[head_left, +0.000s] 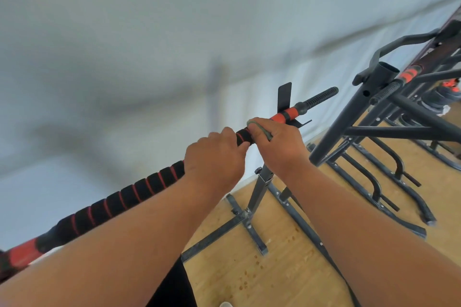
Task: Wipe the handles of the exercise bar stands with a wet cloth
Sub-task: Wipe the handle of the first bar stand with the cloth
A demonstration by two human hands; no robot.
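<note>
A long exercise bar (129,197) with black foam grip ringed in red runs from lower left to upper right and rests on a black stand (262,182). My left hand (215,159) is wrapped around the foam grip. My right hand (279,142) grips the bar just beyond it, closer to the stand's cradle (284,97), with a thin grey-green cloth (262,128) pressed under its fingers; only an edge of the cloth shows. The orange sleeve and threaded bar end (321,97) stick out past the cradle.
A second black stand frame (369,112) with another bar stands close at the right. Black floor feet (239,222) spread over the wooden floor below. A pale wall fills the left and top. Weight plates (446,97) lie at far right.
</note>
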